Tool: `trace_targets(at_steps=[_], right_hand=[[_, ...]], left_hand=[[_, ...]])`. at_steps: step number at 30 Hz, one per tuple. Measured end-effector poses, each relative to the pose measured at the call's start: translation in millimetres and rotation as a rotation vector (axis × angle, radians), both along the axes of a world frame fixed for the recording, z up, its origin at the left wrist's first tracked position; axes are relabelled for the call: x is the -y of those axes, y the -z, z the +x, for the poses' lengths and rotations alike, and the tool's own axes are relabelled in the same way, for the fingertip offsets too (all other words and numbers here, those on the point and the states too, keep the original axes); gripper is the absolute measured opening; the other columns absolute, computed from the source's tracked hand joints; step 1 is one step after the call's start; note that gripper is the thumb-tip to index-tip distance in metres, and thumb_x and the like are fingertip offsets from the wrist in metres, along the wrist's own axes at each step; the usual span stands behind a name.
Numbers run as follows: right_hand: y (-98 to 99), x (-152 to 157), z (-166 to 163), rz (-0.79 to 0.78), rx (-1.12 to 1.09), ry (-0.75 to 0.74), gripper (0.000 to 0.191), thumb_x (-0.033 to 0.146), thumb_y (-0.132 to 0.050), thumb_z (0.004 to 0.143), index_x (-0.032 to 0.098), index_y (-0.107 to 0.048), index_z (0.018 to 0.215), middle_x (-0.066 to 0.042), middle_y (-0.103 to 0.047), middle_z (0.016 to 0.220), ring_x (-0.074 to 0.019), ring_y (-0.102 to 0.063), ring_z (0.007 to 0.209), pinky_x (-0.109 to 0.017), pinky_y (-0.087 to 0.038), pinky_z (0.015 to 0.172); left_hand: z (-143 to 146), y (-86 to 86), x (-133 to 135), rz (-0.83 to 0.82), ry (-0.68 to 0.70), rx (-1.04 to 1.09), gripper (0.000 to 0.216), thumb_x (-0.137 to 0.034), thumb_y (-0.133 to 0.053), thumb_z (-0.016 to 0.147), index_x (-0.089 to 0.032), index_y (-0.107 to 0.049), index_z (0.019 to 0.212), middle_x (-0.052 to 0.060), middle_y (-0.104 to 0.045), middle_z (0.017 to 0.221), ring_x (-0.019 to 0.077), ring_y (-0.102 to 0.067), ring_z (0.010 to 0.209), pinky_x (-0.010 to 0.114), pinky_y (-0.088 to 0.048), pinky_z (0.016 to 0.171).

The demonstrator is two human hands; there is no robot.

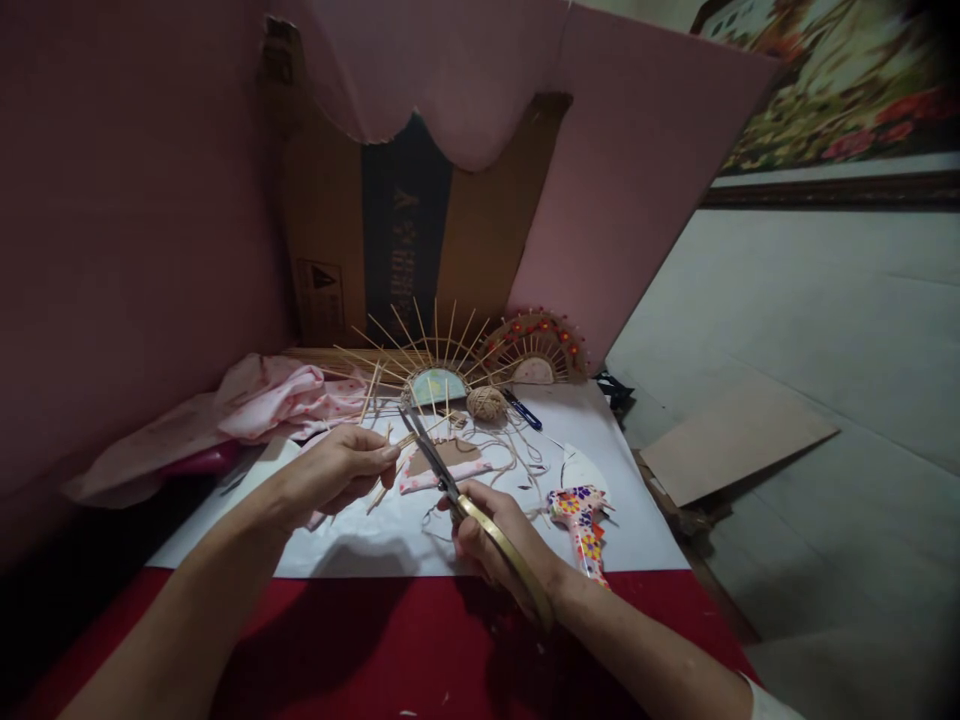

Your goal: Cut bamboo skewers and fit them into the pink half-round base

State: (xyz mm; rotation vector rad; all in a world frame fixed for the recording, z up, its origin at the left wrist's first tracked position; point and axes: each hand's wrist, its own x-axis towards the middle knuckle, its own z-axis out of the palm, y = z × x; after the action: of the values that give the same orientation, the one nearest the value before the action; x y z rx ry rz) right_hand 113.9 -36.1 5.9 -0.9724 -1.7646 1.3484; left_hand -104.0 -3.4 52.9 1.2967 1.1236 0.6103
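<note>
A stick (406, 440) is above the middle of the table (637, 520), pinched by the left hand (341, 470); the right hand (499, 535) grips scissors (429, 447), blades beside it. A glue gun (581, 515) lies toward the right edge, a twine ball (486, 403) toward the far edge.

The scissors (436, 462) look of smooth metal, with the handle (517, 563) slightly shiny. The far twine ball (486, 403) is rough, and the glue gun (581, 515) at right seems glossy plastic.
</note>
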Motion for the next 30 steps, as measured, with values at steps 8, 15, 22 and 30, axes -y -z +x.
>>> trace_targets(at_steps=[8, 15, 22, 30], right_hand=[[2.0, -1.6, 3.6, 0.051, 0.048, -0.021, 0.059, 0.071, -0.045, 0.076, 0.015, -0.051, 0.095, 0.004, -0.044, 0.060, -0.0071, -0.034, 0.046, -0.019, -0.030, 0.041], [-10.5, 3.2, 10.6, 0.050, 0.184, 0.040, 0.044, 0.056, -0.061, 0.074, 0.016, -0.055, 0.093, 0.004, -0.046, 0.063, -0.0098, -0.039, 0.055, -0.021, -0.031, 0.049], [-17.3, 14.6, 30.6, 0.405, 0.814, 0.037, 0.032, 0.025, -0.070, 0.067, 0.021, -0.056, 0.096, 0.001, -0.063, 0.073, -0.0153, -0.053, 0.064, -0.025, -0.030, 0.056], [-25.0, 13.0, 19.4, 0.951, 1.038, -0.058, 0.008, 0.023, -0.058, 0.081, 0.019, -0.063, 0.086, -0.007, -0.062, 0.085, -0.0192, -0.053, 0.072, -0.029, -0.035, 0.060]], left_hand=[[0.0, -0.6, 0.9, -0.039, -0.032, 0.047, 0.039, -0.049, -0.053, 0.081, -0.015, -0.055, 0.062, -0.010, -0.020, 0.040, 0.0035, -0.008, 0.036, 0.018, -0.006, 0.033], [-6.2, 1.5, -3.0, 0.000, -0.140, 0.051, 0.036, -0.045, -0.053, 0.081, -0.015, -0.053, 0.062, -0.010, -0.021, 0.041, 0.0027, -0.010, 0.035, 0.016, -0.006, 0.032], [-13.5, -4.0, -5.6, 0.107, -0.364, 0.072, 0.034, -0.042, -0.051, 0.082, -0.015, -0.051, 0.062, -0.011, -0.020, 0.040, 0.0023, -0.010, 0.034, 0.013, -0.007, 0.031], [9.1, 3.3, 4.7, -0.093, -0.007, 0.207, 0.032, -0.045, -0.056, 0.078, -0.015, -0.055, 0.067, -0.011, -0.018, 0.041, 0.0026, -0.005, 0.036, 0.015, -0.006, 0.030]])
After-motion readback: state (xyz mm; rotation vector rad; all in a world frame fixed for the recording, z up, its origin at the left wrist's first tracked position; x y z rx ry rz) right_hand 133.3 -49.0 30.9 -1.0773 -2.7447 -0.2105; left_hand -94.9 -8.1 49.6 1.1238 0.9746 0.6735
